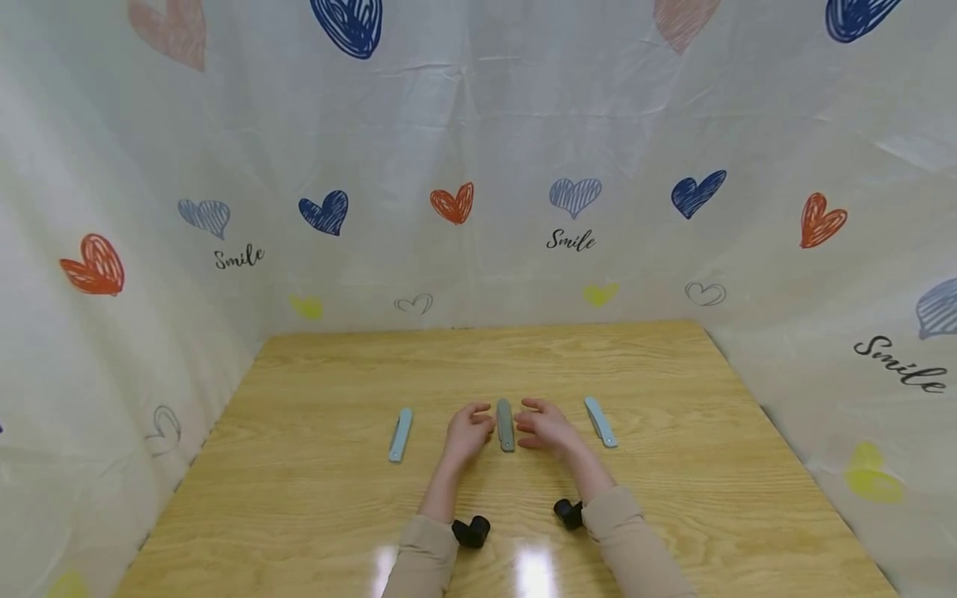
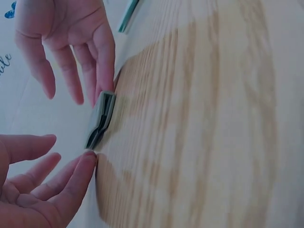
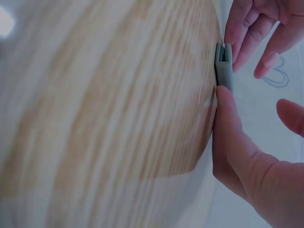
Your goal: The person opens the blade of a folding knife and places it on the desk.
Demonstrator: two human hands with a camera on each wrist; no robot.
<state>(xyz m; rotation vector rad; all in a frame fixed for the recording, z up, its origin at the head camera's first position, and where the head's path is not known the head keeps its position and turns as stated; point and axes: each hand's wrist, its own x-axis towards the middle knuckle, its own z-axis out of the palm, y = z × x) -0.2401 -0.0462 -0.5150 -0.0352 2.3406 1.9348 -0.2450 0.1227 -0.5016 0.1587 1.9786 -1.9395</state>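
A grey-green folding knife (image 1: pixel 505 426), folded up, lies lengthwise on the wooden table between the two hands. In the left wrist view a dark slot runs along the edge of this knife (image 2: pixel 101 118). My left hand (image 1: pixel 468 432) is at its left side, fingers loosely bent and fingertips right by its edge. Opposite, my right hand (image 1: pixel 549 425) has its fingers spread and relaxed, the tips close to the knife's right side. Neither hand grips anything. One light blue folding knife (image 1: pixel 400 434) lies left of the left hand; another light blue folding knife (image 1: pixel 601 422) lies right of the right hand.
The wooden table (image 1: pixel 321 498) ends at a white curtain (image 1: pixel 508 282) printed with hearts, which hangs behind it and along both sides. A black wrist camera (image 1: pixel 471 531) sits at the left sleeve, and a second black camera (image 1: pixel 568 514) at the right.
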